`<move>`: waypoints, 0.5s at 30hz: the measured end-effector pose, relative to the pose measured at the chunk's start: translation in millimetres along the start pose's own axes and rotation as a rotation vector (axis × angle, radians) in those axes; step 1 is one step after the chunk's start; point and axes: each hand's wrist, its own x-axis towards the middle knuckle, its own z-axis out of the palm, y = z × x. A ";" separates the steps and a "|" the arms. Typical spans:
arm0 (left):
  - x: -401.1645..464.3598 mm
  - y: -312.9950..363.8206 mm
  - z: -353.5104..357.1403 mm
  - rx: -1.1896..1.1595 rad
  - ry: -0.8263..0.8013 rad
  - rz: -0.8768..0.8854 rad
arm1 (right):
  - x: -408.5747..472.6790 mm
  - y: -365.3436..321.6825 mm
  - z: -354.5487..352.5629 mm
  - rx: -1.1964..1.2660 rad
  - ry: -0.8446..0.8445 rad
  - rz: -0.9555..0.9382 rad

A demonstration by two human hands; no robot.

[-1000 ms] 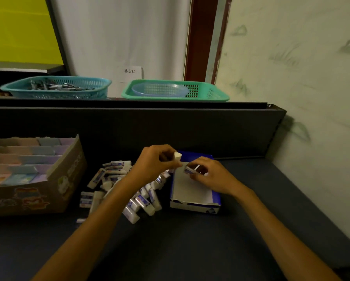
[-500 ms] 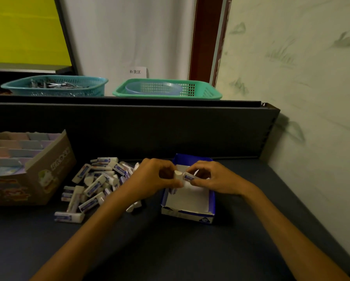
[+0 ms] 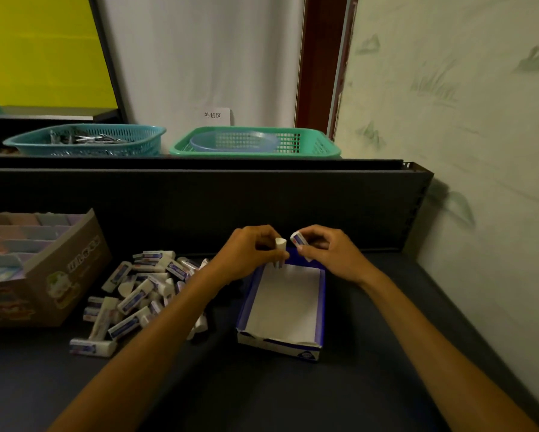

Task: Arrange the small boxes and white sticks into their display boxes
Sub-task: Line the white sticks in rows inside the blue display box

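A blue-and-white display box [image 3: 321, 310] lies open on the dark shelf with a bare white floor. Over its far end, my left hand [image 3: 246, 254] holds one white stick [image 3: 280, 251] upright. My right hand [image 3: 327, 252] pinches a second white stick [image 3: 299, 240] with a blue label, tilted, close beside the first. A heap of several more labelled white sticks [image 3: 137, 294] lies on the shelf left of the box.
A brown cardboard display box [image 3: 71, 275] with pastel small boxes stands at the left. The dark back panel [image 3: 199, 207] rises behind my hands. Above it sit a teal basket [image 3: 84, 141] and a green basket [image 3: 255, 141]. A pale wall [image 3: 480, 151] closes the right side.
Both hands have stayed at the far end of the box. The left-hand stick now stands upright, and the right-hand stick has lifted and tilted beside it.
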 end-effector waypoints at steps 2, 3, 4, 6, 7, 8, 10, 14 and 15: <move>1.4 -6.0 0.7 0.044 0.002 -0.010 | 1.6 1.9 2.5 0.011 -0.006 0.005; 0.7 -8.7 0.4 0.052 0.010 -0.015 | 2.5 2.4 4.3 0.011 -0.011 0.003; -0.6 -10.6 -0.5 0.055 0.022 -0.020 | 3.6 3.2 6.6 0.010 -0.016 0.003; -5.1 -13.1 -3.6 0.066 0.039 -0.027 | 6.2 3.2 11.8 0.024 -0.028 0.007; -7.9 -14.3 -5.4 0.073 0.043 -0.032 | 7.6 2.4 14.2 0.034 -0.037 0.009; -11.1 -15.3 -7.2 0.079 0.045 -0.040 | 9.2 1.5 16.6 0.044 -0.047 0.008; -18.4 -16.9 -10.9 0.086 0.049 -0.052 | 11.2 -1.1 21.3 0.066 -0.072 0.007; -28.1 -17.6 -16.9 0.066 0.063 -0.046 | 11.8 -5.6 28.0 0.087 -0.117 -0.005; -28.4 -17.9 -17.9 0.059 0.079 -0.053 | 11.9 -7.2 28.1 0.090 -0.120 -0.006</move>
